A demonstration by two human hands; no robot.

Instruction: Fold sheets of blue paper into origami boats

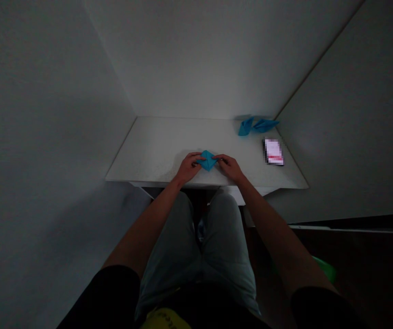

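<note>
A small piece of folded blue paper (208, 161), diamond-shaped with a crease down its middle, is held near the front edge of the white table (162, 141). My left hand (188, 168) grips its left corner with the fingertips. At the opposite corner, my right hand (230, 167) pinches the paper between thumb and fingers. The undersides of the paper and some fingertips are hidden.
Two folded blue paper shapes (265, 125) stand at the table's back right. In front of them lies a phone (273, 151) with a lit, blurred screen. Walls border the table at the back and sides. Something green (325, 268) is low on the right.
</note>
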